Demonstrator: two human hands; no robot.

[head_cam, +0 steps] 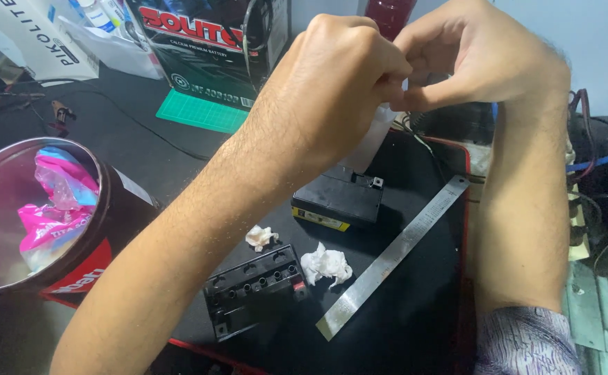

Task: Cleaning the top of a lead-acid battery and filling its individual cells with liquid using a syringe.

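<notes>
I hold both hands high over the bench (pixel 429 292): left hand (pixel 331 83) and right hand (pixel 477 59) fingers pinch a white tissue (pixel 377 135), clear of the batteries (pixel 338 198).

Dim, cool room light — soft shadows, hands slightly blurred.

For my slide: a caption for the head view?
Both hands, left hand and right hand, pinch white tissue above two small black batteries.

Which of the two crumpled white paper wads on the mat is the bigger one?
The wad lying next to the steel ruler is bigger. The smaller wad sits further left, just above the black battery with the row of holes.
</notes>
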